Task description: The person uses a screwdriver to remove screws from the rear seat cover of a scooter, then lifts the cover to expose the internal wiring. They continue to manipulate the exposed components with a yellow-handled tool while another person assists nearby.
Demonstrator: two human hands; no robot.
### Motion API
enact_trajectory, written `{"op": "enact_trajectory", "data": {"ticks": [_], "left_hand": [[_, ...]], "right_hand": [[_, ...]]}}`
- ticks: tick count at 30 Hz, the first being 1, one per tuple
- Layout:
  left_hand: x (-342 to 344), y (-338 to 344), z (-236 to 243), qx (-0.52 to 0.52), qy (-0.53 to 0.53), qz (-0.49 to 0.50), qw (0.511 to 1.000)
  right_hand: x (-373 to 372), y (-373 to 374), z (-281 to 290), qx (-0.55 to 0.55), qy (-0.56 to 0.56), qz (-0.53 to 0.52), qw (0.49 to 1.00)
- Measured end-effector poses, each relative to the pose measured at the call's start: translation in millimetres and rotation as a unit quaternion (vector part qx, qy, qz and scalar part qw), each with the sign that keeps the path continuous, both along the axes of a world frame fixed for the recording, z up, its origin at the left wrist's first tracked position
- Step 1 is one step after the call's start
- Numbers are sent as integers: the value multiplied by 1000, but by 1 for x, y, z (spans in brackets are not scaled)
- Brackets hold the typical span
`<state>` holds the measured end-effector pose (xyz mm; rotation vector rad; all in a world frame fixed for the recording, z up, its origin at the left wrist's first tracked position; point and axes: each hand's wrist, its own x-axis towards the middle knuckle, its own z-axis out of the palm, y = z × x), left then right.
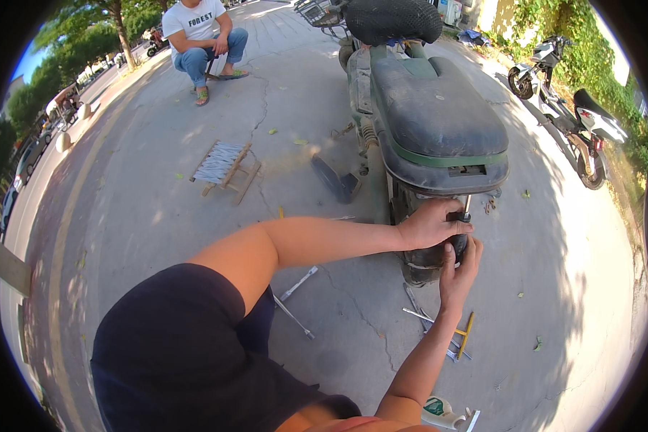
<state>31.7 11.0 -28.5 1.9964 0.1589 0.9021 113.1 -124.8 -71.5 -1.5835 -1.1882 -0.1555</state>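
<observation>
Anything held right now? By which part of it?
Yes, what looks like a screwdriver, by its dark handle: left hand at the top, near the metal shaft; right hand lower down.

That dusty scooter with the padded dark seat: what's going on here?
The person's bare left hand and right hand are closed around a screwdriver-like tool with a bright metal shaft and dark handle, its shaft pointing up beneath the rear of the dusty green-and-black scooter. Its tip can't be made out. Slim silver metal tools lie on the grey concrete ground. Another person in white T-shirt and blue jeans sits nearby.
</observation>
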Motion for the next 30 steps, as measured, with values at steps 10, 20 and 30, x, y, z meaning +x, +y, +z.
{"op": "enact_trajectory", "data": {"ticks": [10, 20, 30], "left_hand": [[-2, 2, 3, -23, 14, -20, 999], [-1, -7, 12, -9, 42, 40, 998], [5, -3, -4, 107, -55, 89, 989]], "right_hand": [[21, -15, -2, -86, 46, 79, 992], [11, -13, -9, -64, 104, 34, 992], [-16, 3, -26, 41, 66, -71, 994]]}}
